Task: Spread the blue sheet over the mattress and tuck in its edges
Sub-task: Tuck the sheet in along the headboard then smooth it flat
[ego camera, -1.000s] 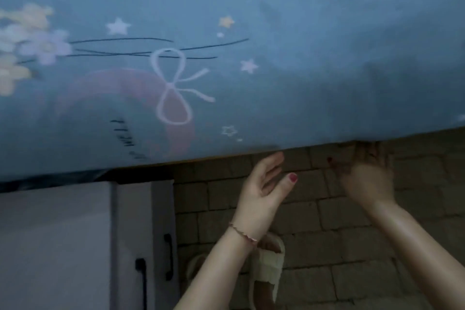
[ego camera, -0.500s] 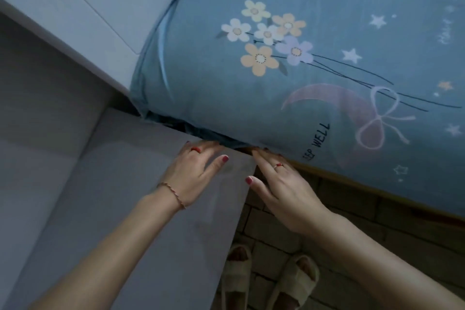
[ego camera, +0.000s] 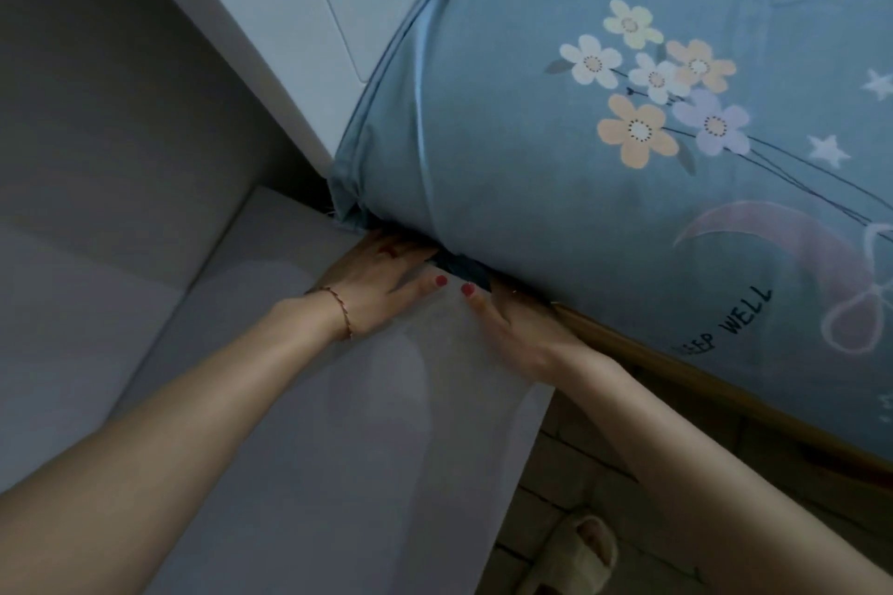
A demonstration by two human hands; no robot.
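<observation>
The blue sheet (ego camera: 555, 150), printed with flowers, stars and a moon, covers the mattress across the upper right. Its corner bunches in folds by the white headboard (ego camera: 270, 15). My left hand (ego camera: 381, 285) lies flat on the white cabinet top, fingers pushed under the mattress corner where dark sheet fabric shows. My right hand (ego camera: 522, 333) lies beside it, fingers straight and slid under the mattress edge above the wooden bed frame (ego camera: 676, 382). Both hands' fingertips are hidden under the sheet.
A white bedside cabinet (ego camera: 338, 449) stands against the bed at lower left, with a grey wall (ego camera: 96, 111) behind it. The brick-patterned floor (ego camera: 580, 498) and a beige slipper on a foot (ego camera: 575, 551) show at the bottom.
Both hands have slid forward and closer together, going from resting at the mattress edge to reaching under its corner. The view has come closer to the corner.
</observation>
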